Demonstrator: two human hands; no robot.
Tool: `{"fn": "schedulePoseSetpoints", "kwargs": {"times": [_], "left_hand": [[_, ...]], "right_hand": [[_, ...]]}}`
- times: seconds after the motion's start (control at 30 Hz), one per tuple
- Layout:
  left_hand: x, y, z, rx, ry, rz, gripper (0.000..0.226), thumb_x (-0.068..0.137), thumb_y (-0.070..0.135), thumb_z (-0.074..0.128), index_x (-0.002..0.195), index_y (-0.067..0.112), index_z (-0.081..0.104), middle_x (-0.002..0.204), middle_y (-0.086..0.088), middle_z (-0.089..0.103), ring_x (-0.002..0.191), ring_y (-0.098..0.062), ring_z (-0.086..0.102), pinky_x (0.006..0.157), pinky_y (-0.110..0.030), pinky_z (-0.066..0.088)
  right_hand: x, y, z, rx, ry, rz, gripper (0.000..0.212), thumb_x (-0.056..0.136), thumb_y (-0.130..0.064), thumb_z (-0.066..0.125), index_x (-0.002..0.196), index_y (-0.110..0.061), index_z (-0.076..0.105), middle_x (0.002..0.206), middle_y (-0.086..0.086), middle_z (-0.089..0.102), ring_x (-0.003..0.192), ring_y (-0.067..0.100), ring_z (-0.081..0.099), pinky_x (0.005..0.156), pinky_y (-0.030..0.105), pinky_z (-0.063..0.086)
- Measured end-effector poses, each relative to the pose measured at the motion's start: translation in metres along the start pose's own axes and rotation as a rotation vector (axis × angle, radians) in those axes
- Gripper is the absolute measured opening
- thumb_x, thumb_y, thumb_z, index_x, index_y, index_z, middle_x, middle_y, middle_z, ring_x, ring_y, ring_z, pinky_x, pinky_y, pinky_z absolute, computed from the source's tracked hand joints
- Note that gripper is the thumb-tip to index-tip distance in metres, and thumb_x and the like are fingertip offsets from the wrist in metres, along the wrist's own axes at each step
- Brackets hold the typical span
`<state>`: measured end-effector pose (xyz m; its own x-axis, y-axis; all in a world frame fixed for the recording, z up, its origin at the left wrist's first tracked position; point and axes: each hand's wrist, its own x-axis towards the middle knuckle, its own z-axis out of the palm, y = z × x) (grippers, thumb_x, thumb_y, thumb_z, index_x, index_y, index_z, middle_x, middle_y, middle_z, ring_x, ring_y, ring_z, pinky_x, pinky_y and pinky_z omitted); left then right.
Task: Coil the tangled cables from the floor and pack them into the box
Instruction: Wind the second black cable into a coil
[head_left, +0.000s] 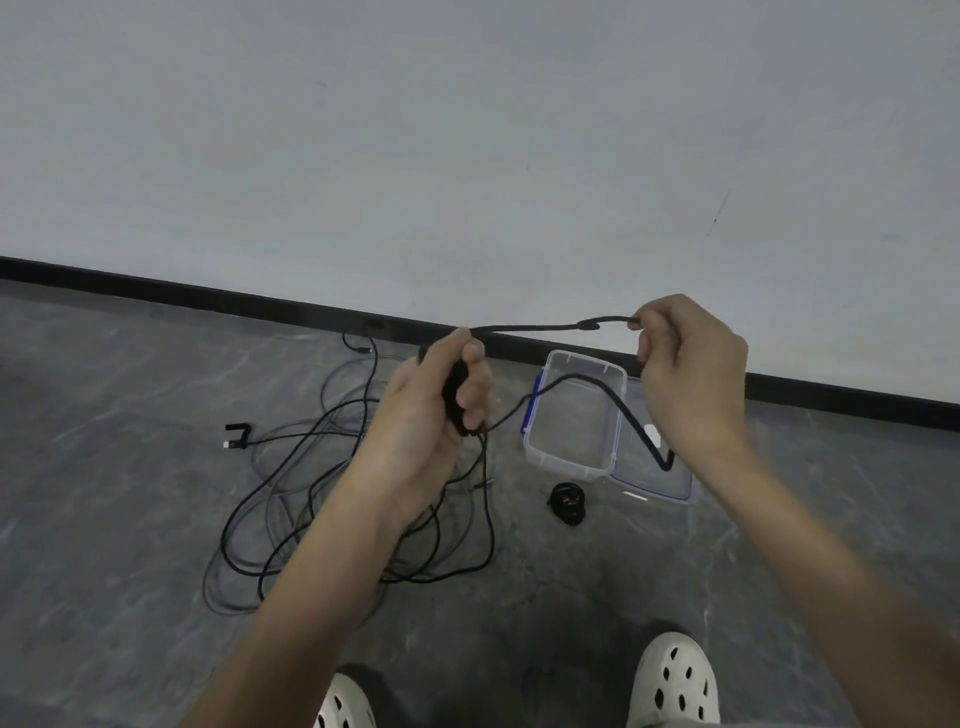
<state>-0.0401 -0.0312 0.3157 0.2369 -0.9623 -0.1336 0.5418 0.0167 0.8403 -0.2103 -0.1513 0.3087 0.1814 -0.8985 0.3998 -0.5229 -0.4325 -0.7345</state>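
Grey marbled floor (571, 597) underfoot, white perforated clogs (672, 680) at bottom edge. Left grip (441, 395) clenched round folded bundle of thin black cable (535, 327); right grip (685, 364) pinched same cable near its end, short stretch taut between both, slack loop hanging above box. Tangled black and grey cables (322, 493) lay on floor below left grip. Small coiled black cable (567, 503) sat just before clear plastic box (566, 460), open, lid (654, 486) flat beside it. Black skirting (156, 291), white wall (467, 156) behind.

I see a black cable (540, 327) stretched taut in mid-air, its slack looping across the open clear box (567, 462). The tangle (317, 493) sprawls on the floor at the box's 9 o'clock, a small coil (567, 503) at 6.
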Motion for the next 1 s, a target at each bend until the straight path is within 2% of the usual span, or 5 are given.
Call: {"fn": "schedulePoseSetpoints", "kwargs": {"times": [0.17,0.47,0.6,0.73,1.0], "left_hand": [[-0.002,-0.001,-0.001,0.01,-0.085,-0.072,0.032,0.093,0.035,0.047,0.066,0.024,0.059,0.049,0.008,0.038,0.047,-0.008,0.035,0.057,-0.024,0.031],[-0.004,0.004,0.003,-0.3,-0.347,-0.149,0.035,0.097,0.03,0.037,0.069,0.021,0.057,0.043,0.012,0.043,0.041,-0.003,0.04,0.058,-0.017,0.039],[0.001,0.007,-0.002,-0.522,-0.173,0.018,0.032,0.094,0.023,0.041,0.069,0.02,0.06,0.047,0.011,0.043,0.044,-0.005,0.039,0.057,-0.017,0.043],[0.005,0.011,-0.011,-0.466,0.042,0.122,0.033,0.103,0.028,0.038,0.076,0.022,0.056,0.056,0.012,0.044,0.049,-0.005,0.04,0.062,-0.017,0.04],[0.009,0.014,-0.012,-0.282,0.236,0.257,0.025,0.105,0.028,0.039,0.085,0.018,0.049,0.061,0.011,0.048,0.054,-0.005,0.043,0.065,-0.019,0.04]], "right_hand": [[-0.015,-0.004,0.009,-0.329,-0.344,-0.268,0.037,0.094,0.001,0.049,0.125,-0.016,0.059,0.082,0.006,0.057,0.065,0.023,0.053,0.06,0.032,0.045],[-0.032,-0.018,0.025,-0.425,-0.464,-0.435,0.037,0.088,-0.045,0.055,0.109,-0.016,0.066,0.09,0.003,0.047,0.064,0.015,0.044,0.049,0.027,0.035],[-0.049,-0.034,0.043,-0.454,-0.778,-0.41,0.056,0.085,-0.057,0.056,0.128,-0.022,0.052,0.097,-0.003,0.045,0.086,0.022,0.057,0.068,0.034,0.047],[-0.051,-0.038,0.04,-0.207,-0.85,-0.362,0.025,0.098,-0.03,0.05,0.112,-0.014,0.062,0.092,-0.004,0.06,0.087,0.018,0.06,0.08,0.036,0.048],[-0.047,-0.045,0.021,-0.037,-0.703,-0.308,0.043,0.093,-0.05,0.042,0.09,-0.017,0.069,0.067,-0.004,0.065,0.06,0.007,0.059,0.059,0.027,0.048]]}}
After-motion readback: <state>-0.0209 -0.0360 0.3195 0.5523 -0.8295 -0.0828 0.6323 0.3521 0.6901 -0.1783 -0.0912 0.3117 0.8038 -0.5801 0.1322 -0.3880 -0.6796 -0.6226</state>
